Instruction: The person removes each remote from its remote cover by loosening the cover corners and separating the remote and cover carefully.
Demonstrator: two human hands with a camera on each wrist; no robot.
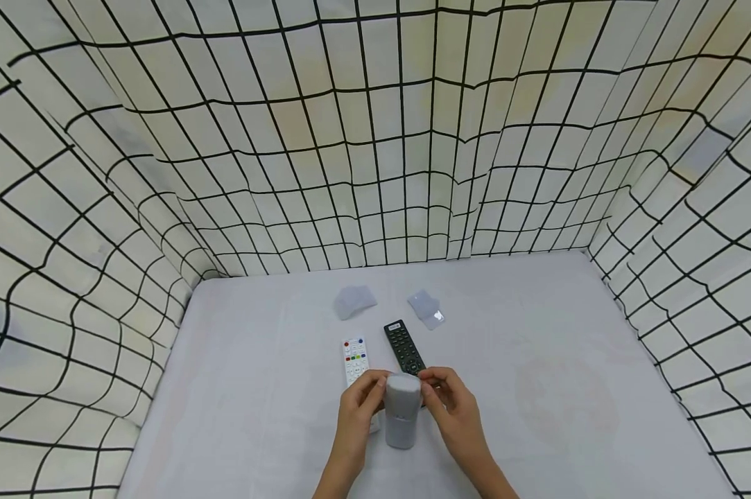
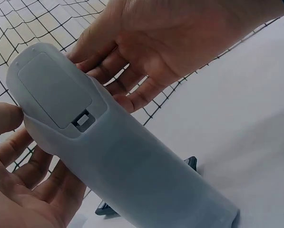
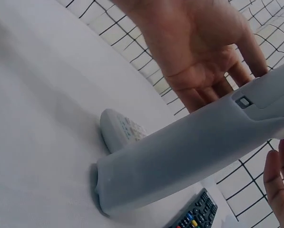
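A grey-white remote control [image 2: 53, 88] stands upright with its battery-cover side towards me, its lower part inside a pale, translucent sleeve [image 2: 142, 166]. At its upper end my left hand [image 1: 353, 410] pinches one side between thumb and fingers. Opposite it, my right hand [image 1: 459, 412] grips the other side the same way. The sleeve's lower end meets the tabletop in the right wrist view. Just behind the left hand lies a white remote control [image 1: 356, 357], partly hidden. Beyond the right hand is a black remote control [image 1: 404, 346], its near end covered by that hand.
Two clear plastic pieces, one at the back left [image 1: 354, 301] and another at the back right [image 1: 426, 308], lie on the white-covered table [image 1: 256, 388]. White curtains with a black grid [image 1: 381, 138] enclose the back and both sides.
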